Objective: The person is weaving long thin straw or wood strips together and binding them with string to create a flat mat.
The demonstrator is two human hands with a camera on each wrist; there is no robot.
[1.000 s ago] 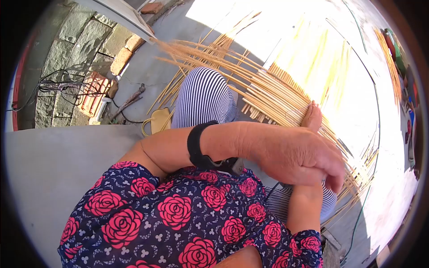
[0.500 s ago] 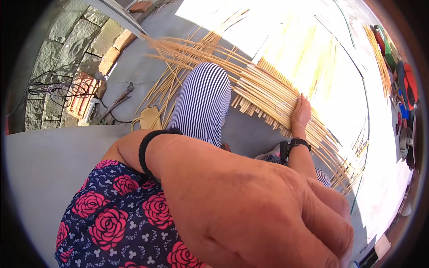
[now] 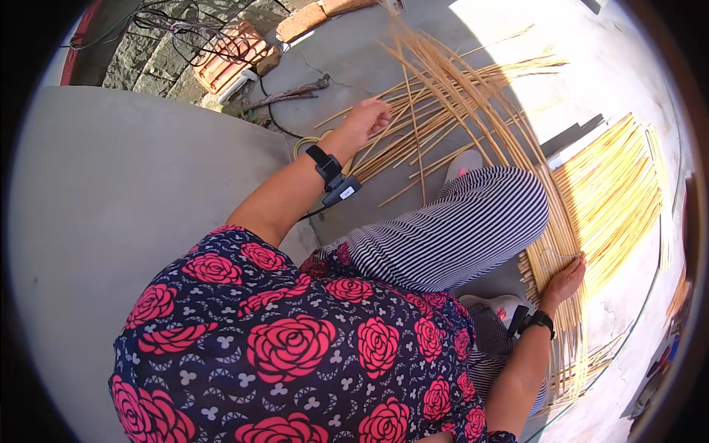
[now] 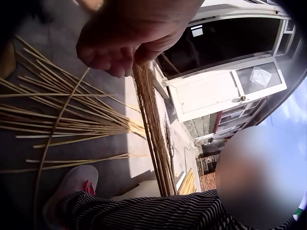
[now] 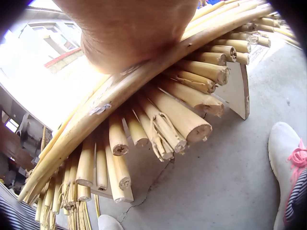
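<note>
My left hand (image 3: 365, 122) hangs over the near ends of loose stalks (image 3: 413, 111) spread on the floor, its fingers loosely curled with nothing clearly held. In the left wrist view the left hand (image 4: 132, 36) is above the stalks (image 4: 91, 115), with feathery plumes (image 4: 148, 96) behind its fingers. My right hand (image 3: 565, 284) rests on a row of long stalks (image 3: 546, 244) laid across shorter ones. The right wrist view has the heel of that hand (image 5: 134, 33) against a thick stalk (image 5: 129, 84), above cut stalk ends (image 5: 192, 129); its fingers are hidden there.
My striped knee (image 3: 480, 214) rises between both hands. Tangled black cable (image 3: 188, 29), a ribbed orange brick (image 3: 229, 59) and a dry branch (image 3: 295, 92) lie beyond the left hand. More stalks (image 3: 613, 184) spread in sunlight at the right.
My left hand has swung from low in front of my body out to the loose stalks at the upper left. The right hand stays on the row. The head view has turned.
</note>
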